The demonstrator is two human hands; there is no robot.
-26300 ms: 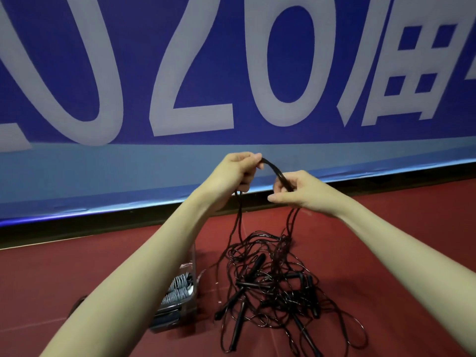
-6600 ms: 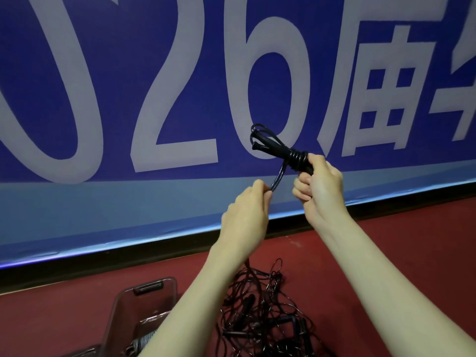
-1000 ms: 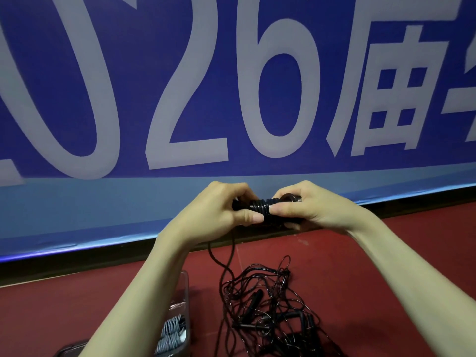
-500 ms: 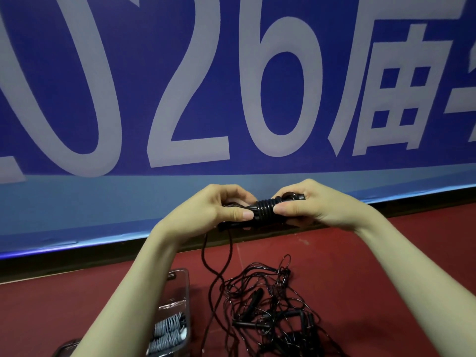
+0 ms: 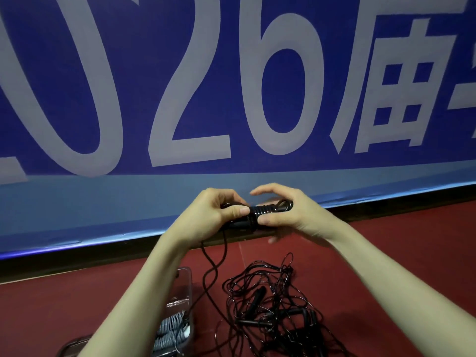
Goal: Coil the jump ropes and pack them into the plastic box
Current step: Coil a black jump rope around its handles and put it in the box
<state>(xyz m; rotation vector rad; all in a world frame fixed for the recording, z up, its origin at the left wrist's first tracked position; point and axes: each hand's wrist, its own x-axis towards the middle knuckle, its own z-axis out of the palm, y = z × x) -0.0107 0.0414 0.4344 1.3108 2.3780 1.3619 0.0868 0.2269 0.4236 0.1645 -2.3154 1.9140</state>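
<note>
Holding a half-wrapped black jump rope (image 5: 257, 215) level in front of the blue banner (image 5: 231, 99), both hands worked at chest height.

The left hand (image 5: 213, 217) gripped the bundled handles, thumb laid along the top beside the tight coils. The right hand (image 5: 288, 215) pinched the coiled end from below with thumb and lower fingers, its index finger lifted free above. A loose tail of cord hung from the bundle down toward the red floor (image 5: 386, 266). Below lay a tangled pile of black ropes (image 5: 273, 305), and just left of it the clear plastic box (image 5: 186, 279), partly hidden by the left forearm, held grey coiled ropes (image 5: 170, 328).
</note>
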